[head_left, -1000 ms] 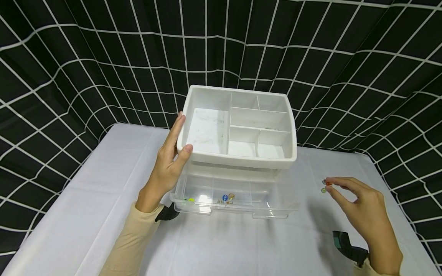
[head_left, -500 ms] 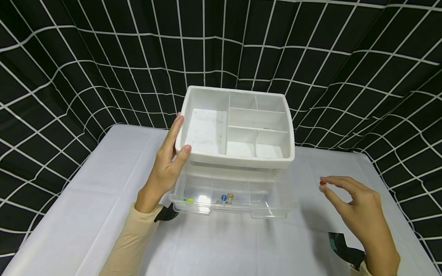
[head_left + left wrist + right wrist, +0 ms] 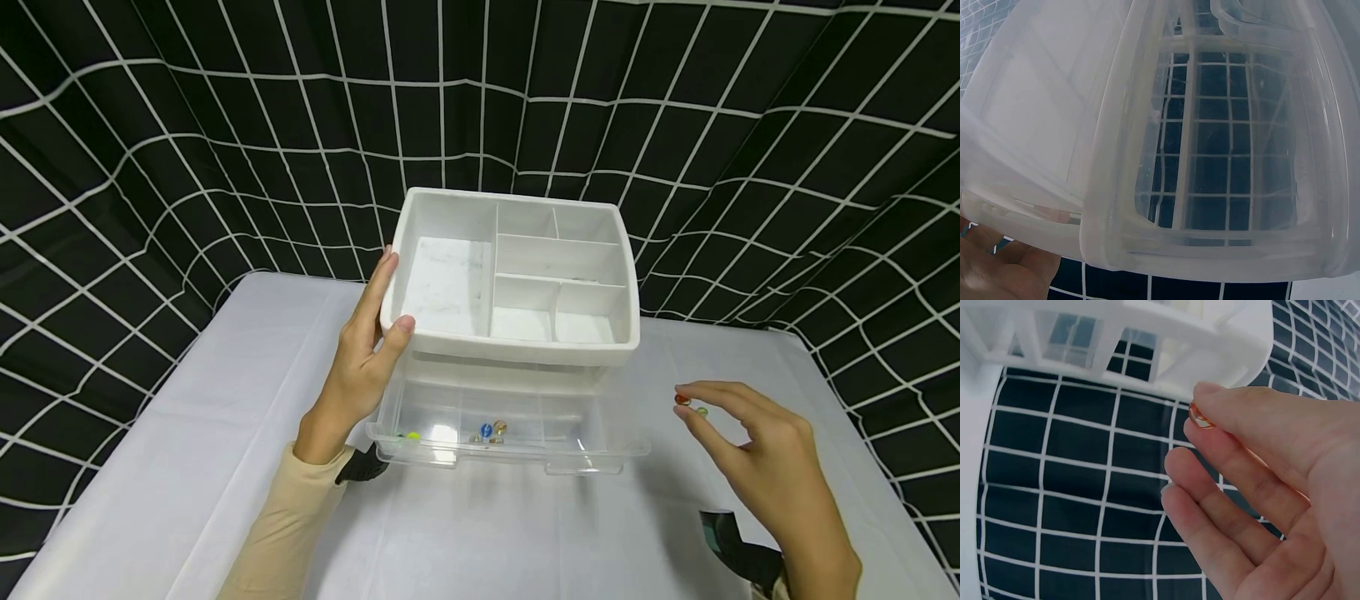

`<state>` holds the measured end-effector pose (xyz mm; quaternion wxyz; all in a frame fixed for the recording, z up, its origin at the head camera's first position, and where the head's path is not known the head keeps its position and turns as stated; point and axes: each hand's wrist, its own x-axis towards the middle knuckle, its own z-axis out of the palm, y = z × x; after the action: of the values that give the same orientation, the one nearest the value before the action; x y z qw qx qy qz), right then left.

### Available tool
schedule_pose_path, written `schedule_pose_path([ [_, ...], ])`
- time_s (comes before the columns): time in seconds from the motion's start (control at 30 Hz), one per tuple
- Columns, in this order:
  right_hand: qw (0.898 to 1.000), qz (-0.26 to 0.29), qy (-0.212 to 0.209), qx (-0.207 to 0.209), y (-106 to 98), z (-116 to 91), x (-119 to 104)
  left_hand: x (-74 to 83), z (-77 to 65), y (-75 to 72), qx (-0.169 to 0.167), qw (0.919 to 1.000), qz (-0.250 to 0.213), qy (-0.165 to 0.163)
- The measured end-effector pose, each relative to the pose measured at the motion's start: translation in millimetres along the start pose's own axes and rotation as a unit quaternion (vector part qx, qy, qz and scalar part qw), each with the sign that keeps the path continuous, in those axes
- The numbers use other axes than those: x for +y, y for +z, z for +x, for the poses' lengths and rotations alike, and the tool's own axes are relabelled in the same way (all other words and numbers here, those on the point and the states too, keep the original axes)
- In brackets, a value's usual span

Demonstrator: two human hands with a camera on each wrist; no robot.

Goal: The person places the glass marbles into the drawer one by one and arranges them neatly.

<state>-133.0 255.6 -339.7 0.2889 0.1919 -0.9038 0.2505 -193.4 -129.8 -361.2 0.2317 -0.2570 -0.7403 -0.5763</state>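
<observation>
My left hand (image 3: 356,367) grips the left side of a white storage box (image 3: 525,352), its thumb on the front corner and its fingers along the side wall. Below the compartmented top, a clear drawer (image 3: 600,454) is pulled out. Inside it lie several marbles, among them a blue one (image 3: 487,430), an amber one (image 3: 500,427) and a yellow-green one (image 3: 414,436). To the right of the box, my right hand (image 3: 772,458) pinches an orange-red marble (image 3: 1200,417) between thumb and index finger. A pale green marble (image 3: 702,412) shows just past those fingers.
A white cloth (image 3: 247,400) covers the table. Behind the box and along both sides hangs a black curtain (image 3: 300,125) with a white grid.
My right hand has moved left toward the drawer with the orange-red marble. The pale green marble was hidden half a second ago and shows again. My left hand keeps its grip on the box.
</observation>
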Motion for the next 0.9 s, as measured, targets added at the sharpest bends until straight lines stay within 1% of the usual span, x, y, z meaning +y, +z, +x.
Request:
schedule_pose_path([
  [0.27,0.999,0.034,-0.020,-0.007,-3,8,-8,-0.6,-1.0,0.5,0.005,1.0000,-0.002,0.000],
  [0.47,0.997,0.053,-0.054,0.014,-3,15,-15,-0.9,-0.7,0.9,0.003,1.0000,-0.003,0.002],
  [0.63,0.995,0.065,-0.067,0.020,-2,20,-23,-0.9,-0.5,0.8,0.004,1.0000,-0.003,0.002],
  [0.73,0.995,0.068,-0.074,0.015,-1,23,-28,-0.9,-0.4,0.9,0.005,1.0000,-0.005,0.003],
  [0.9,0.993,0.075,-0.086,-0.006,1,28,-37,-1.2,-0.3,1.1,0.004,1.0000,-0.006,0.006],
])
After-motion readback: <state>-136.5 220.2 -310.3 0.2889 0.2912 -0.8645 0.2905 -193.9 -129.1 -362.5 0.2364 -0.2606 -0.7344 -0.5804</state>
